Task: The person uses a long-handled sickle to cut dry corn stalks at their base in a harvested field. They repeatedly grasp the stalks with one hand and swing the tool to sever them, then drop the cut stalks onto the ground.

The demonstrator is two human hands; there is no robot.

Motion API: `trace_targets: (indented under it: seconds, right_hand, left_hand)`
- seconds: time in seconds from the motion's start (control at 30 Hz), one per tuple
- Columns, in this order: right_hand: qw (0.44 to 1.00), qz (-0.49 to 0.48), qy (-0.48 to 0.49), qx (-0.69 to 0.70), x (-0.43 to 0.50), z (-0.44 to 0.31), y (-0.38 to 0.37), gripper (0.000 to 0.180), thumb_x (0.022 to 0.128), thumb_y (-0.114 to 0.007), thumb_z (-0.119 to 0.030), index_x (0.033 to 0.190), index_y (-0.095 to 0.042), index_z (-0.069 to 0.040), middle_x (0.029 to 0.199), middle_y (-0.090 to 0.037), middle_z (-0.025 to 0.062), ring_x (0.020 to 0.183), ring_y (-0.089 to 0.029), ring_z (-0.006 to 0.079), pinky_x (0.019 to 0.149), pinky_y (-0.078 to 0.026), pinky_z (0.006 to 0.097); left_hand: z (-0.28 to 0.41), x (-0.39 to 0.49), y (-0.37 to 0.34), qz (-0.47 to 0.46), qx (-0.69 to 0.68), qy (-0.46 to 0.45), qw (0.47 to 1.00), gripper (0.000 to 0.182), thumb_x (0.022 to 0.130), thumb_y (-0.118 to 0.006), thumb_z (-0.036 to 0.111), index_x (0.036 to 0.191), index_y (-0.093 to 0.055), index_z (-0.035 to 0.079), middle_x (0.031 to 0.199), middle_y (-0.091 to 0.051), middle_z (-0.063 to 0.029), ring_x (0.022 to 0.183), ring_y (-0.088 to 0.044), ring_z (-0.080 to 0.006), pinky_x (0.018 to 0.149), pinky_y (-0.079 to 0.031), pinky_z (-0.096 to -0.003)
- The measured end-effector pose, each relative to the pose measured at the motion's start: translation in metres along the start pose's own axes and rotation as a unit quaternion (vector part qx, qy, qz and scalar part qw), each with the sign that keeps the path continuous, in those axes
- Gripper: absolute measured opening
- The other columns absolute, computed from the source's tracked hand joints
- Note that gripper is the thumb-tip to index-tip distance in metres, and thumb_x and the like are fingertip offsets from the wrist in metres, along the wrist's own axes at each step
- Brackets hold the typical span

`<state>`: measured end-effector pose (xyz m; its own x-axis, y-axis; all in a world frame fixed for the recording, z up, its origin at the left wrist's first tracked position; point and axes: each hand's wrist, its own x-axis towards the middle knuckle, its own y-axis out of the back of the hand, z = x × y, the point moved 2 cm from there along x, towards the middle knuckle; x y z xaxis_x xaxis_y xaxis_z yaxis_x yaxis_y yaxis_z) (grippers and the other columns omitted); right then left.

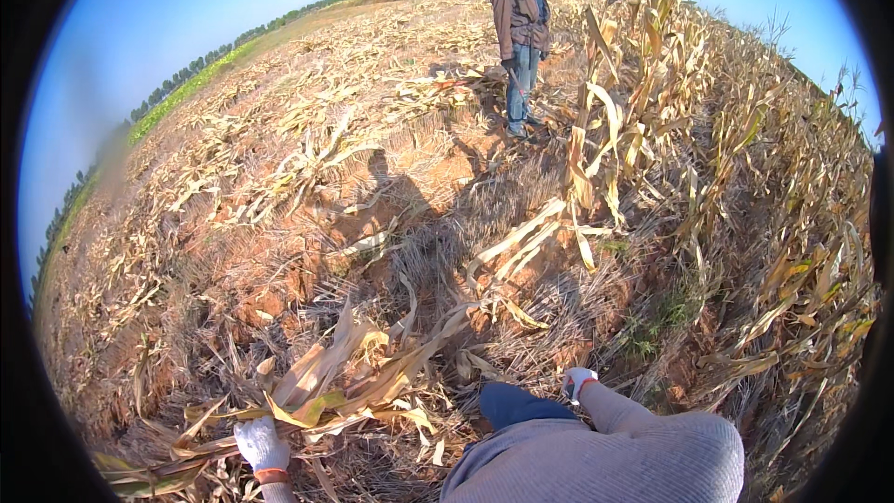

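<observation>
My left hand (262,446), in a white knit work glove with an orange cuff, is at the lower left. Its fingers lie around a bundle of dry corn stalks (384,381) with broad tan leaves, which runs from the bottom left corner towards the middle. My right hand (578,384), in a white glove with a dark palm and a red cuff, is low beside my blue trouser leg (520,405). Its fingers are partly hidden, so whether it holds anything cannot be told.
A person (522,35) in a brown jacket and jeans stands ahead, a thin tool in one gloved hand. Standing dry corn (649,84) fills the right side. Cut stalks (307,161) lie over stubble and reddish soil at the left and ahead.
</observation>
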<state>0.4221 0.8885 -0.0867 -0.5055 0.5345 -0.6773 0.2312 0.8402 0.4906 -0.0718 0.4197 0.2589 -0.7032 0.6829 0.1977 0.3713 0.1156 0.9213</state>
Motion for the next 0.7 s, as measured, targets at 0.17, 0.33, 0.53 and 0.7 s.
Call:
trace_targets:
  seconds: [0.17,0.33,0.53,0.7]
  right_hand:
    - [0.988,-0.012,0.011,-0.151,0.001,0.015,0.006,0.057,0.028,-0.083,-0.017,0.084,-0.076,-0.027,0.079,-0.07,0.0017,0.076,-0.068,0.0213,0.064,-0.053,0.0372]
    - [0.974,0.044,-0.092,-0.2,0.023,0.026,-0.009,0.022,0.057,-0.069,-0.019,0.079,-0.075,-0.021,0.08,-0.07,0.0016,0.073,-0.066,0.0196,0.059,-0.052,0.0368]
    - [0.981,0.041,-0.059,-0.183,0.057,0.037,-0.007,0.054,0.037,-0.083,-0.017,0.089,-0.075,-0.028,0.082,-0.07,0.0043,0.076,-0.068,0.022,0.063,-0.053,0.0382]
    - [0.966,0.072,-0.09,-0.231,0.093,0.032,-0.021,0.022,0.066,-0.067,-0.021,0.087,-0.073,-0.016,0.084,-0.07,0.009,0.075,-0.067,0.0237,0.061,-0.052,0.0397]
  left_hand:
    - [0.008,0.06,0.037,0.046,-0.042,-0.043,0.997,0.018,0.054,-0.071,0.013,0.066,-0.059,0.009,0.069,-0.058,-0.0114,0.076,-0.057,-0.0314,0.077,-0.04,-0.0428]
    - [0.028,0.12,0.066,0.094,-0.02,-0.119,0.988,0.023,0.056,-0.07,0.011,0.075,-0.059,0.007,0.074,-0.058,-0.0121,0.076,-0.057,-0.0318,0.078,-0.041,-0.0426]
    - [0.079,0.191,0.095,0.068,-0.025,-0.148,0.986,0.023,0.057,-0.069,0.009,0.077,-0.056,0.008,0.079,-0.058,-0.0119,0.077,-0.057,-0.0313,0.076,-0.041,-0.0421]
    - [0.108,0.225,0.118,0.127,-0.061,-0.209,0.968,0.024,0.057,-0.071,0.01,0.075,-0.055,0.009,0.077,-0.058,-0.0112,0.076,-0.056,-0.0316,0.073,-0.041,-0.0418]
